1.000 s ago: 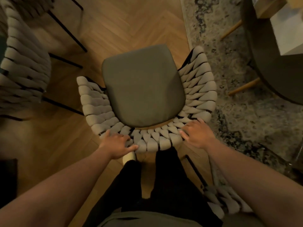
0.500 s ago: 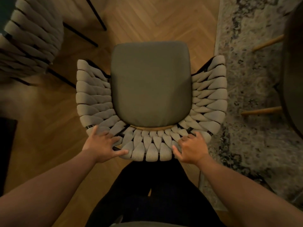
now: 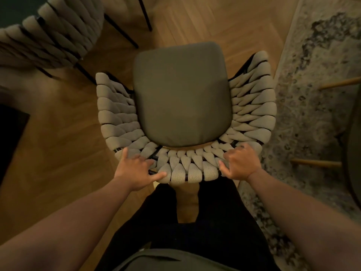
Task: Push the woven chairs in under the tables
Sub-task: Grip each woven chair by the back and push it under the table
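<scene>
Woven chair [image 3: 183, 94] forward, under right hand [image 3: 241, 163]

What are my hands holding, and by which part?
The left hand and right hand grip the woven chair by the top rim of its curved backrest.

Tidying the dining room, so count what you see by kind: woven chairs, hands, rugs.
Woven chairs: 2, the near chair and the far chair at upper left.
Hands: 2, left hand and right hand.
Rug: 1.
Total: 5.
</scene>
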A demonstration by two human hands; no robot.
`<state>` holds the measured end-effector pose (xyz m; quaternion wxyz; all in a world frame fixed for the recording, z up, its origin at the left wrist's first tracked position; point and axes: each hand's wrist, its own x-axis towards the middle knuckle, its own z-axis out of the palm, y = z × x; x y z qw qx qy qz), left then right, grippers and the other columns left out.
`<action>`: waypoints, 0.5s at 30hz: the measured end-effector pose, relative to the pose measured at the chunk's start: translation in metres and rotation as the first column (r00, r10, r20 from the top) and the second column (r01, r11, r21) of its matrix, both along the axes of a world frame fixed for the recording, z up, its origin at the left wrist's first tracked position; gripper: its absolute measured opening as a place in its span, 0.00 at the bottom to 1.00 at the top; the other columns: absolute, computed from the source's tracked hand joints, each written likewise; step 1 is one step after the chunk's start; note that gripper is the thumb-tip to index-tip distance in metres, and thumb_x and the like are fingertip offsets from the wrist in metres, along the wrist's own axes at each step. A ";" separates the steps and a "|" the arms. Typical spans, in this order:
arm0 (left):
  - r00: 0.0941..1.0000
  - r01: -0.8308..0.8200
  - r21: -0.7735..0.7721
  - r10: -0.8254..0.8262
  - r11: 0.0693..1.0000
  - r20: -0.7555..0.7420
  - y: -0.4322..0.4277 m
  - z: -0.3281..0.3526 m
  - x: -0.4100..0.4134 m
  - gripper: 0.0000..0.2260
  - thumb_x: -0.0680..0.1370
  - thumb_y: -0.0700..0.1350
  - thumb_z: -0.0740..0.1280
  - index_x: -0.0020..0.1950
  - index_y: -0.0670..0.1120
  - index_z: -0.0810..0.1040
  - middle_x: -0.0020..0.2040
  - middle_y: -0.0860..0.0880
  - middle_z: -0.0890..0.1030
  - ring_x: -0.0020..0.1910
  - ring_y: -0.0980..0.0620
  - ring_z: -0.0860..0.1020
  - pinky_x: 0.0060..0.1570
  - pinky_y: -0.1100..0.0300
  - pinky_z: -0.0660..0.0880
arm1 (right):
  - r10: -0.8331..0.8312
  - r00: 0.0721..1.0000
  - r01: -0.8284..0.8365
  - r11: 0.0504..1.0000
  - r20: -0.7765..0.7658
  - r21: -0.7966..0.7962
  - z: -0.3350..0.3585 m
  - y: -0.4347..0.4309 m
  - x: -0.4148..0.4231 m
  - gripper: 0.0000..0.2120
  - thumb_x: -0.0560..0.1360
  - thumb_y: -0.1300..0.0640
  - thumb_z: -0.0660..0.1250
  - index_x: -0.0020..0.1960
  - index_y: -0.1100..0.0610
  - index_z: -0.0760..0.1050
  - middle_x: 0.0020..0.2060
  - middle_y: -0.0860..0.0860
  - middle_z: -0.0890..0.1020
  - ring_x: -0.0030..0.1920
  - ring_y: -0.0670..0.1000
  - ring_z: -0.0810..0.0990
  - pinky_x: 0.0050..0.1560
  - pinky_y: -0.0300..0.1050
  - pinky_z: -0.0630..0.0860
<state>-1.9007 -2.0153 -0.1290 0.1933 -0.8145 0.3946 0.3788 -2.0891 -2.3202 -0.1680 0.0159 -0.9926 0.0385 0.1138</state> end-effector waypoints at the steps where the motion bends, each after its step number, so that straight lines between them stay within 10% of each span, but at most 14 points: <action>1: 1.000 -0.026 -0.001 0.026 1.000 0.005 -0.005 0.000 -0.005 0.46 0.69 0.79 0.33 0.74 0.60 0.69 0.71 0.52 0.75 0.73 0.51 0.68 0.74 0.35 0.41 | 0.024 1.000 -0.024 1.000 -0.004 0.002 0.001 -0.010 0.005 0.24 0.73 0.42 0.56 0.28 0.57 0.74 0.22 0.53 0.74 0.24 0.55 0.73 0.38 0.47 0.62; 15: 0.881 -0.459 -0.022 0.458 0.888 0.120 -0.117 0.000 -0.073 0.42 0.72 0.70 0.32 0.66 0.54 0.77 0.63 0.48 0.79 0.68 0.50 0.73 0.75 0.39 0.35 | 0.312 0.949 -0.309 0.949 -0.048 0.058 -0.001 -0.145 0.046 0.23 0.74 0.41 0.57 0.29 0.55 0.75 0.27 0.52 0.78 0.28 0.55 0.76 0.42 0.52 0.72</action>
